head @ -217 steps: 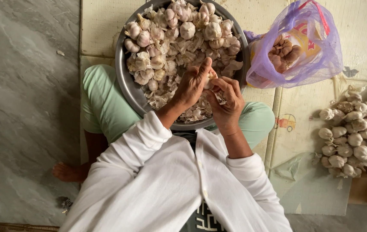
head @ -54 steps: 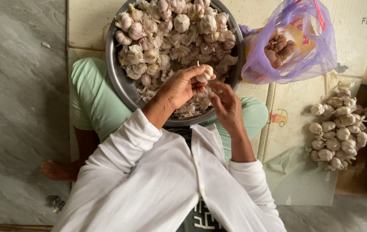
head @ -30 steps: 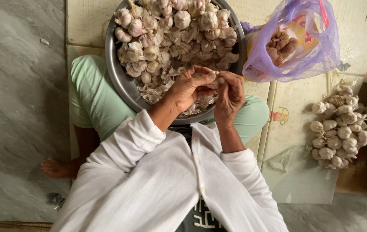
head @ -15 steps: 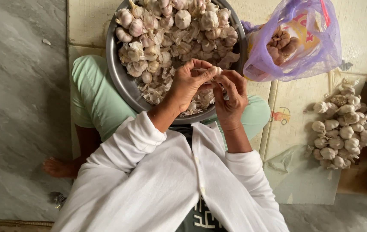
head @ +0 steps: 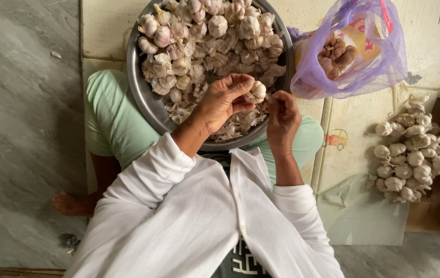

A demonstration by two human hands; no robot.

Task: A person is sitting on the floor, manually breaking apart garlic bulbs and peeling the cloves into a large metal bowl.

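A round steel bowl [head: 145, 100] rests on my lap, heaped with garlic bulbs [head: 207, 28] at the far side and loose papery skins nearer me. My left hand [head: 220, 103] holds one garlic bulb [head: 256, 91] over the bowl's near rim, fingers curled round it. Just to its right, my right hand [head: 282, 116] pinches at the bulb's skin with its fingertips. Whether a piece of skin is in those fingers is too small to tell.
A purple plastic bag [head: 354, 49] holding brownish peeled cloves lies at the bowl's right. A heap of whole garlic bulbs [head: 410, 152] sits on the pale foam mat [head: 364, 154] further right. Grey marble floor [head: 24, 103] spreads to the left, my bare foot [head: 71, 203] on it.
My hands stayed together over the bowl's near edge. The left hand has turned the bulb so it shows at the fingertips, and the right hand has slid slightly down and away from it.
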